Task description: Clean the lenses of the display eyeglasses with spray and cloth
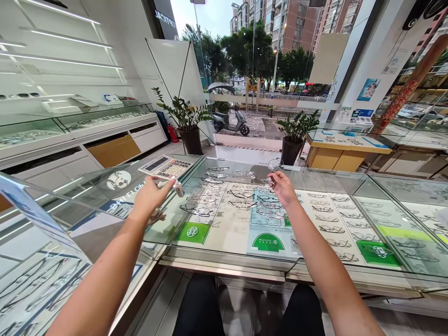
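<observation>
The pair of glasses [273, 169] was held above the glass counter [315, 179], pinched at its lower part between the fingertips of the right hand [283, 187], with the clear lenses standing up over the hand. The left hand [150, 196] was closed around a small white bottle [178, 187], its tip pointing toward the glasses, well apart from them.

The grip on the frame looked thin, so I judge the glasses could slip and fall on the hard counter top, and a lens could be scratched. If the bottle was squeezed from this far away, liquid might land on the glass and not on the lenses.

The counter was a long showcase with many frames [241, 203] in rows under the glass and green cards [193, 232] between them. A calculator [166, 167] lay near the left hand. Behind stood potted plants [185, 119], a scooter [229, 122] outside the window, and white shelves [52, 56] on the left wall.
</observation>
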The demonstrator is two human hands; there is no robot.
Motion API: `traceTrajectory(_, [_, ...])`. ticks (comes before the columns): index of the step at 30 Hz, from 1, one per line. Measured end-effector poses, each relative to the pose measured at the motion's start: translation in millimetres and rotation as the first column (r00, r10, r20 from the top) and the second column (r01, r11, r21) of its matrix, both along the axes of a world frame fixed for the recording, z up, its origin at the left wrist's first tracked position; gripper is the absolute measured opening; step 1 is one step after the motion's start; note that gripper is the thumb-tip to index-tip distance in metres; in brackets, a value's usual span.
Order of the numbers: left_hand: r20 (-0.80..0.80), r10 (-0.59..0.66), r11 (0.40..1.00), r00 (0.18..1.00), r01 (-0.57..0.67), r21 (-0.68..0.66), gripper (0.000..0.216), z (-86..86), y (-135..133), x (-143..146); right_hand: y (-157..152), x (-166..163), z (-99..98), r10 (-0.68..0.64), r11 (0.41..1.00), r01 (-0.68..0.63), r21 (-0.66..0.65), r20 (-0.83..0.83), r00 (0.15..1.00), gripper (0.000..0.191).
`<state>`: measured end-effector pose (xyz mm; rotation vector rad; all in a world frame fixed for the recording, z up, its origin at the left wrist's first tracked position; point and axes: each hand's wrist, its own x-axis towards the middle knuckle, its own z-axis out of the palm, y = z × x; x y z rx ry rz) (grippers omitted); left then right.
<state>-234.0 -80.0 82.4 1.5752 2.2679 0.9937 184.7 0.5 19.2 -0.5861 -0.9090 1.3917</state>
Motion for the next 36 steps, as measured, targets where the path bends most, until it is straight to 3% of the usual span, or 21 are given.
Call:
traceTrajectory(5, [-0.094, 0.238, 0.969, 0.967, -0.229, 0.096, 0.027, 13.8, -5, -10, 0, 0, -0.5, 0.001, 1.0, -0.001, 0.003, -0.003, 1.0, 0.031])
traceTrajectory(9, [-0.095, 0.2, 0.964, 0.975, -0.178, 0.197, 0.015, 42.8, -24, 16, 0, -1, -0.6, -0.001, 1.0, 0.001, 0.006, -0.024, 1.0, 0.03])
traceTrajectory(12, [-0.086, 0.028, 0.983, 0.996, -0.012, 0.184, 0.012, 63.9, -40, 50, -1, 0, -0.3, 0.011, 1.0, -0.011, 0.004, -0.034, 0.999, 0.032])
traceTrajectory(15, [-0.124, -0.252, 0.949, 0.96, 0.27, 0.162, 0.018, 77.3, -47, 84, -5, -1, 3.9, 0.046, 0.999, -0.045, 0.013, -0.02, 0.999, 0.032])
traceTrajectory(18, [-0.059, -0.601, 0.78, 0.797, 0.601, 0.174, 0.034, 86.4, -42, 113, -9, -5, 18.2, 0.087, 0.996, -0.087, 0.031, -0.014, 0.996, 0.033])
traceTrajectory(21, [0.065, -0.767, 0.627, 0.638, 0.724, 0.289, 0.039, 97.4, -29, 138, -12, -7, 46.4, 0.112, 0.991, -0.111, 0.081, -0.005, 0.994, 0.034])
traceTrajectory(27, [0.141, -0.857, 0.464, 0.496, 0.621, 0.632, 0.032, 109.4, 24, 181, -30, -1, 120.4, 0.072, 0.972, -0.084, 0.221, 0.06, 0.996, 0.027])
traceTrajectory(30, [0.304, -0.871, 0.476, 0.385, 0.509, 0.718, 0.035, 101.7, 50, 200, -45, -1, 142.9, 0.062, 0.954, -0.067, 0.292, 0.027, 0.998, 0.028])
traceTrajectory(33, [0.42, -0.862, 0.506, 0.285, 0.437, 0.743, 0.039, 91.5, 64, 220, -56, -4, 150.3, 0.055, 0.938, -0.059, 0.342, 0.022, 0.998, 0.027])
traceTrajectory(36, [0.411, -0.854, 0.512, 0.32, 0.37, 0.775, 0.039, 84.2, 65, 234, -61, -8, 149.0, 0.031, 0.926, -0.054, 0.374, 0.069, 0.997, 0.028])
